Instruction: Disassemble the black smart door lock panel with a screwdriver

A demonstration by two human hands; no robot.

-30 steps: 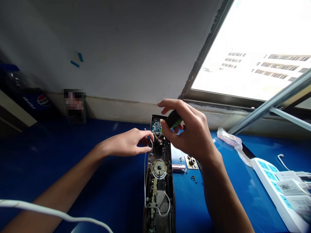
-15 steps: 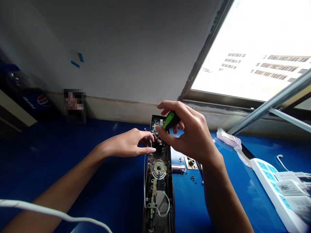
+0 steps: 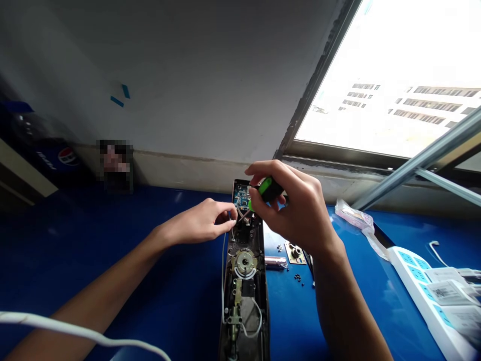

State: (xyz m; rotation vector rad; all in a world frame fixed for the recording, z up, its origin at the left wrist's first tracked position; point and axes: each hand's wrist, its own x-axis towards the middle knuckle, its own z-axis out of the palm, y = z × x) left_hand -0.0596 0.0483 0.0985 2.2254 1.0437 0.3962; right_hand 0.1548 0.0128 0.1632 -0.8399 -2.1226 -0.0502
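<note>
An opened electronic door lock body [image 3: 244, 265] lies lengthwise on the blue table [image 3: 112, 260], with its circuit board [image 3: 242, 199] at the far end. My right hand [image 3: 296, 205] grips a screwdriver with a green and black handle [image 3: 269, 189] above the board, and my fingers hide its shaft and tip. My left hand [image 3: 203, 223] pinches a thin white wire [image 3: 233, 216] at the lock's upper part, beside the board. The wire runs down the lock's left side.
Right of the lock lie a small circuit plate [image 3: 295, 252], a wrapped metal cylinder [image 3: 275, 262] and several small screws [image 3: 298, 277]. A white power strip [image 3: 421, 286] with plugs sits at right, near a plastic packet [image 3: 353, 215]. A white cable [image 3: 48, 326] crosses the near left.
The screwdriver handle has swung flatter and sits lower over the board. My left fingertips have closed in around the wire.
</note>
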